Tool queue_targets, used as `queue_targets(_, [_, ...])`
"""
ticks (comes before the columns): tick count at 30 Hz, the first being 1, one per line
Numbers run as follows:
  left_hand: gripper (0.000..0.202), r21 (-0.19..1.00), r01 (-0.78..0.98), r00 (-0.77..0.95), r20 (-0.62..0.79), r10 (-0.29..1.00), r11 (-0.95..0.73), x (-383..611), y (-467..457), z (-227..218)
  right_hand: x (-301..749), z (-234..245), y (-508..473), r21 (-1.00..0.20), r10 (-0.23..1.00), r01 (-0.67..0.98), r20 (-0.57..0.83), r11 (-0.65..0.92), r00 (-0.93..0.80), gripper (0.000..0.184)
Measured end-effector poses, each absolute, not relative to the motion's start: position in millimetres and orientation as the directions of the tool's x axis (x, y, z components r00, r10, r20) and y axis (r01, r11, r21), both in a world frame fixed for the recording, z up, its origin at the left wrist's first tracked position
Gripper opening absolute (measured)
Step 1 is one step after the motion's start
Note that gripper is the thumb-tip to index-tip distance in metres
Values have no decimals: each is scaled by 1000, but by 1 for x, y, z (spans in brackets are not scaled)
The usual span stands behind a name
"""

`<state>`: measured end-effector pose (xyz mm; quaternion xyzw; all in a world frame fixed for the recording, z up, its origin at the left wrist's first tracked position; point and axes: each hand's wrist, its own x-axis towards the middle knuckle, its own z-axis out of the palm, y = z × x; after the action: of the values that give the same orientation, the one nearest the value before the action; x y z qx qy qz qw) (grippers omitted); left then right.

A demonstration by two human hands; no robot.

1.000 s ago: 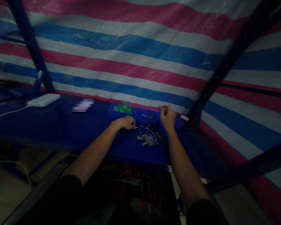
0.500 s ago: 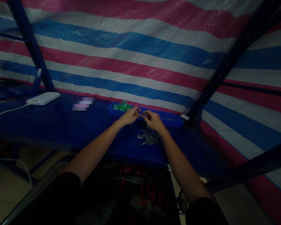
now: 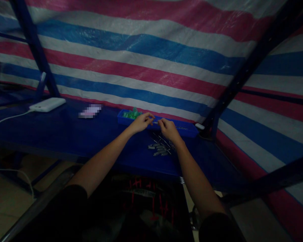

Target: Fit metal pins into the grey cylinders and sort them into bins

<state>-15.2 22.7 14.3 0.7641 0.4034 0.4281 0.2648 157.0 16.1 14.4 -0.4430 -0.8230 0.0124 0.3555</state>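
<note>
Both hands meet over the blue table near a shallow blue tray. My left hand has its fingers closed on one end of a small, thin metallic piece. From the other side, my right hand pinches near the same piece, whose kind is too small and dark to make out. Just below the right hand lies a pile of grey-handled pieces with thin metal shafts. Beside the left hand, small green pieces fill the left part of the tray.
A white device with a cable lies on the left of the table. A blurred-out pinkish card is nearer the middle. A small white object sits by the right post. Striped sheeting hangs behind.
My right hand has turned slightly and drawn a little away from the left, leaving more of the thin piece showing between them. The pile on the table has stayed in place.
</note>
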Motion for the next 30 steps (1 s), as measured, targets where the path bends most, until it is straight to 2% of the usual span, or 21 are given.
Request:
queue_targets(3, [23, 673, 516, 315, 426, 848, -530, -14, 23, 9, 170, 19, 22, -364, 753, 784, 631, 503, -190, 33])
queue_targets(6, [25, 443, 687, 438, 380, 815, -576, -10, 22, 0, 197, 23, 29, -457, 717, 824, 691, 334, 93, 33])
queue_targets(9, [25, 237, 780, 525, 255, 812, -579, -6, 23, -8, 225, 21, 35, -582, 673, 803, 647, 132, 358, 31])
queue_targets(12, [19, 184, 830, 494, 192, 848, -526, -5, 25, -11, 237, 16, 38, -604, 676, 797, 588, 0, 445, 32])
queue_targets(15, [16, 178, 848, 467, 199, 862, -500, -5, 26, -13, 225, 14, 37, -560, 707, 827, 606, 54, 364, 38])
queue_targets(18, [18, 225, 837, 461, 201, 864, -499, -2, 25, -13, 197, 14, 31, -504, 762, 816, 635, 285, 126, 36])
queue_targets(22, [24, 366, 789, 409, 284, 867, -493, 1, 25, -7, 167, 13, 22, -446, 768, 705, 602, 551, -219, 27])
queue_targets(26, [35, 488, 749, 296, 358, 886, -448, -2, 27, 0, 160, 11, 17, -439, 757, 647, 545, 623, -360, 20])
queue_targets(30, [39, 543, 696, 295, 379, 877, -469, -6, 27, 3, 162, 10, 17, -428, 743, 637, 553, 641, -377, 17])
